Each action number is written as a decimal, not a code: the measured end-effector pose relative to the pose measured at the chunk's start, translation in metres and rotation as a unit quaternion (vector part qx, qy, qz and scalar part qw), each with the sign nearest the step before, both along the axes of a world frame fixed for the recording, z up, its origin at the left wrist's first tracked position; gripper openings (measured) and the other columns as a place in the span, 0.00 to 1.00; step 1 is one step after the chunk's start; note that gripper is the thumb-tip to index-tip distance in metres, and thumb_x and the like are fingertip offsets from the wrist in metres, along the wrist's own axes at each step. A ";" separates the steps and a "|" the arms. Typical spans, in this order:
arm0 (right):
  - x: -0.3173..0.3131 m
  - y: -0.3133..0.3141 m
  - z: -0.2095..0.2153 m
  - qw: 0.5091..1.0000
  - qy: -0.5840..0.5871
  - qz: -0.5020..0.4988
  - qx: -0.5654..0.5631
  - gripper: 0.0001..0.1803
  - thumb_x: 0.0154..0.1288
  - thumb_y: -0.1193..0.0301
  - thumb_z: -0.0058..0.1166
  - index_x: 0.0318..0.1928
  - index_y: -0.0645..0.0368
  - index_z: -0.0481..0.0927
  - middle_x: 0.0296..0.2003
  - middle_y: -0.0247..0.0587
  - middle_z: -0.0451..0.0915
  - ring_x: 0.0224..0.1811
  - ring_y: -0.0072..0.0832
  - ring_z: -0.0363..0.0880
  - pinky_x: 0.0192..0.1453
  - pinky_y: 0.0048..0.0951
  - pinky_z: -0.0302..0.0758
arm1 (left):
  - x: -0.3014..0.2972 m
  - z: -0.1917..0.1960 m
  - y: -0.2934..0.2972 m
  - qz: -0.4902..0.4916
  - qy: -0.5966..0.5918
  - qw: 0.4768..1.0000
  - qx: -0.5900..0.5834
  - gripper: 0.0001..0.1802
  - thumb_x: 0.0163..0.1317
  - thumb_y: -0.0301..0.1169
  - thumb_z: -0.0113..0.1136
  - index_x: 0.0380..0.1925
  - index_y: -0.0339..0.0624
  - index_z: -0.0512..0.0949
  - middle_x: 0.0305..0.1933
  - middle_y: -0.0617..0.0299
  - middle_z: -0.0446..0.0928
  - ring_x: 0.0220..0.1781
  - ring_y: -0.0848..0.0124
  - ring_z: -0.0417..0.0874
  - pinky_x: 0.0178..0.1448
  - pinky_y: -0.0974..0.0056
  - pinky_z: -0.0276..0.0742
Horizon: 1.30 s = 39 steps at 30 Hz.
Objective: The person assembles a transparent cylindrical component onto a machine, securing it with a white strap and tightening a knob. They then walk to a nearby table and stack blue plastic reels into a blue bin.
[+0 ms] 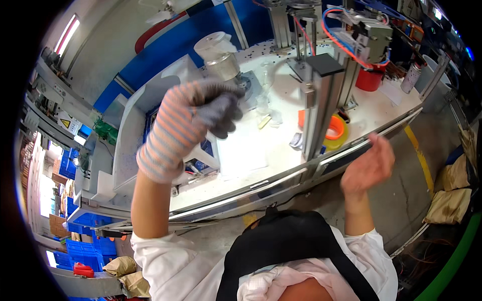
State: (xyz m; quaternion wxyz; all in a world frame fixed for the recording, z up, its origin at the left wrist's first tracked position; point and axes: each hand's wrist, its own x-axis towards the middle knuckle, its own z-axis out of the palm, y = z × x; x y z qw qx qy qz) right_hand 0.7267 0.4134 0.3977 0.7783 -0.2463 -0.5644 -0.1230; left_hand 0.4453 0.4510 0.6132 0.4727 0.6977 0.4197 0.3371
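Observation:
My left hand (193,118) wears an orange-and-grey striped knit glove with dark grey coated fingers. It is raised over the left part of the white worktable (241,155), its fingers curled in and somewhat blurred; anything inside them is hidden. Just beyond it stands a metal cylinder (222,66) topped with a whitish, crumpled plastic-like cover. My right hand (369,168) is bare and holds nothing. Fingers loosely apart, it hovers off the table's front edge, near a yellow ring (343,134) with an orange ring inside.
An upright metal post (323,108) rises near the front edge. Behind it is a pneumatic unit (374,42) with red and blue hoses. A red container (369,79) and a spray can (411,78) stand at the right. A pale yellow piece (264,122) lies mid-table.

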 end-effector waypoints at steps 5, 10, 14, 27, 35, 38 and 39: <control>-0.113 0.035 0.028 0.968 -0.250 0.007 0.008 0.47 0.56 0.43 0.60 0.72 0.20 0.48 0.75 0.38 0.44 0.74 0.56 0.48 0.68 0.68 0.56 | -0.029 0.011 0.059 -0.028 0.043 0.998 0.048 0.16 0.66 0.38 0.60 0.45 0.37 0.81 0.32 0.59 0.84 0.28 0.76 0.84 0.31 0.72 0.82; -0.156 0.091 0.030 0.972 -0.205 -0.114 0.025 0.39 0.55 0.66 0.68 0.65 0.31 0.64 0.71 0.40 0.56 0.67 0.50 0.62 0.59 0.44 0.72 | -0.059 0.014 0.105 -0.029 0.007 0.998 0.047 0.16 0.64 0.37 0.62 0.44 0.37 0.82 0.32 0.59 0.83 0.27 0.77 0.83 0.30 0.73 0.82; -0.165 0.114 0.047 0.959 -0.187 -0.213 -0.010 0.20 0.54 0.78 0.63 0.48 0.50 0.78 0.47 0.38 0.79 0.48 0.37 0.79 0.45 0.31 0.76 | -0.076 0.010 0.147 -0.017 -0.004 1.000 0.017 0.15 0.63 0.36 0.63 0.44 0.37 0.82 0.32 0.59 0.83 0.25 0.76 0.82 0.30 0.72 0.82; -0.142 0.267 0.112 0.964 -0.097 -0.246 -0.039 0.08 0.53 0.78 0.61 0.35 0.52 0.83 0.35 0.32 0.84 0.39 0.34 0.80 0.41 0.33 0.75 | -0.062 0.017 0.350 0.030 -0.021 0.997 0.070 0.12 0.63 0.32 0.61 0.41 0.35 0.81 0.34 0.54 0.84 0.30 0.63 0.86 0.39 0.62 0.85; -0.147 0.359 0.103 0.976 -0.074 -0.162 -0.122 0.05 0.54 0.75 0.60 0.33 0.55 0.83 0.33 0.34 0.84 0.39 0.35 0.80 0.43 0.36 0.75 | -0.072 -0.018 0.507 -0.045 0.070 0.996 0.005 0.13 0.63 0.31 0.61 0.44 0.34 0.80 0.41 0.53 0.83 0.41 0.63 0.85 0.50 0.60 0.83; -0.147 0.372 0.090 0.974 -0.080 -0.113 -0.180 0.04 0.54 0.74 0.59 0.32 0.54 0.83 0.31 0.34 0.84 0.36 0.34 0.80 0.43 0.36 0.73 | -0.073 -0.036 0.525 -0.063 0.164 0.982 -0.065 0.12 0.63 0.29 0.60 0.44 0.34 0.81 0.42 0.55 0.83 0.43 0.65 0.85 0.53 0.66 0.81; -0.142 0.374 0.087 0.969 -0.081 -0.101 -0.210 0.04 0.54 0.73 0.59 0.32 0.54 0.83 0.31 0.34 0.84 0.34 0.34 0.80 0.43 0.36 0.73 | -0.048 -0.029 0.500 0.028 0.098 0.979 -0.178 0.11 0.63 0.28 0.60 0.42 0.34 0.82 0.41 0.57 0.84 0.41 0.68 0.84 0.54 0.69 0.79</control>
